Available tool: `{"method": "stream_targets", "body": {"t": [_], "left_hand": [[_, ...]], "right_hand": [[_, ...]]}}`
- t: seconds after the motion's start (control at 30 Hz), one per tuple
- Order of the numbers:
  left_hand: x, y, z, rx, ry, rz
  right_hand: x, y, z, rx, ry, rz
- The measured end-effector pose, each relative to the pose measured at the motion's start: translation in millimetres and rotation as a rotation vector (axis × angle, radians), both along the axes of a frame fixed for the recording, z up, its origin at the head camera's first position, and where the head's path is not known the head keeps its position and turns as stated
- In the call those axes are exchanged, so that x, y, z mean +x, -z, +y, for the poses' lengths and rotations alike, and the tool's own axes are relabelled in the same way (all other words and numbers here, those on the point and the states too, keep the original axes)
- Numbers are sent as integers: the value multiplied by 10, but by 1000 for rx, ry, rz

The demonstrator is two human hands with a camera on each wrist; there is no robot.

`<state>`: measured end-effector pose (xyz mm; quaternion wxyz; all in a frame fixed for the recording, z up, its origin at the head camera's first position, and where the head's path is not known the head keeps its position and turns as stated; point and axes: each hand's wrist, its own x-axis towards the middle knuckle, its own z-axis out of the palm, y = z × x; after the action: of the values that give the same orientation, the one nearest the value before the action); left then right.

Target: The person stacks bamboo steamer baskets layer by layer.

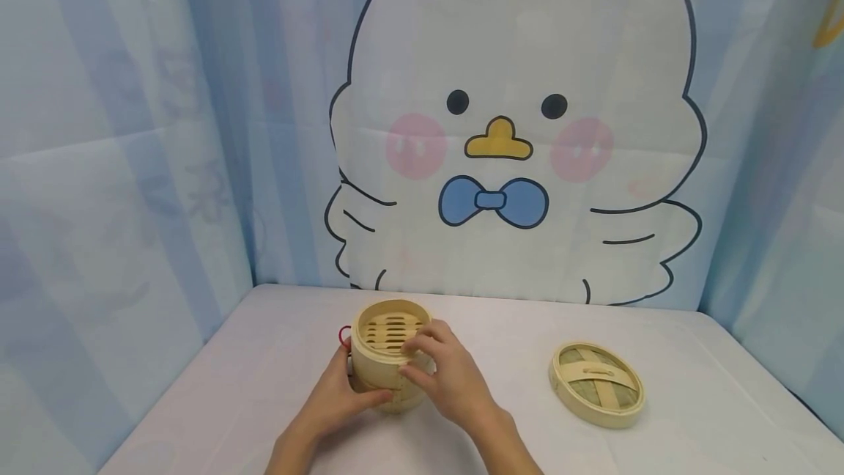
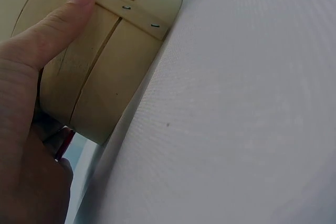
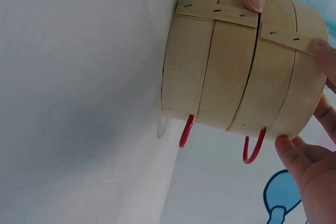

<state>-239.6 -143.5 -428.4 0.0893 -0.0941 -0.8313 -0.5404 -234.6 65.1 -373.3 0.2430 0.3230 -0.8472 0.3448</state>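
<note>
Two small bamboo steamer baskets stand stacked on the table, the upper basket (image 1: 374, 366) showing its slatted floor and nothing lying on it. My left hand (image 1: 338, 393) grips the stack from the left, its thumb across the front near the seam with the lower basket (image 1: 399, 404). At the upper basket's near right rim, my right hand (image 1: 456, 378) pinches the wall between thumb and fingertips. A red loop (image 3: 187, 131) sticks out of the lower basket's side, and another red loop (image 3: 254, 151) out of the upper one's.
A round bamboo lid (image 1: 604, 393) with crossed strips and a strap handle lies to the right on the white-covered table (image 1: 501, 358). Behind stands a cloth backdrop (image 1: 297, 130) with a cartoon bird, and striped curtains hang at both sides.
</note>
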Motion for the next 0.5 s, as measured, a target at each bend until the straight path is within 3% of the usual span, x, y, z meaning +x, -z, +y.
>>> {"method": "stream_targets", "body": {"t": [0.5], "left_hand": [[-7,1,5,-10,-19,-53]], "right_hand": [[38,25,-67,25,65,41]]}}
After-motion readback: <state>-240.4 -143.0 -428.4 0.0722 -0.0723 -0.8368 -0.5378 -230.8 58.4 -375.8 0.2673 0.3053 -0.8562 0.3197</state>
